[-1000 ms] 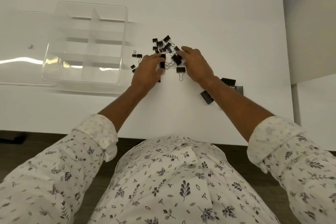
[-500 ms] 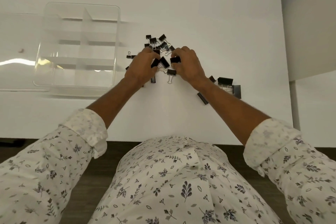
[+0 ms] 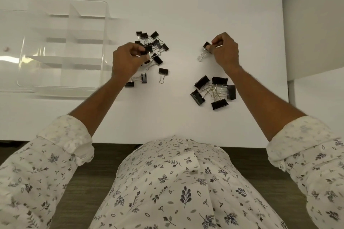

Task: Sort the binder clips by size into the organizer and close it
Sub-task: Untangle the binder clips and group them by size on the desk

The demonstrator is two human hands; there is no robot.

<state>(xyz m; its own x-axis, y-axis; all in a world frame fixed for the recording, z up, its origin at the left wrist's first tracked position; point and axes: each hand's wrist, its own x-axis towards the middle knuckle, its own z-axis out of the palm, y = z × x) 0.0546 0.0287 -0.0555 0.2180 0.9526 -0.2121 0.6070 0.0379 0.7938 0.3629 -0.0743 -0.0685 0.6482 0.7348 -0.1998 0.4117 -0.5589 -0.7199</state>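
While your right hand (image 3: 224,52) pinches a clip (image 3: 207,46) over open table (image 3: 186,15), your left hand (image 3: 126,59) pinches one at the pile (image 3: 151,44) beside the organizer (image 3: 104,42).

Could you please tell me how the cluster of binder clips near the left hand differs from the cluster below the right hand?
The left cluster holds smaller, more numerous clips; the right cluster holds five large ones. The left hand reaches into the left cluster; the right cluster lies untouched. Both are black with wire handles.
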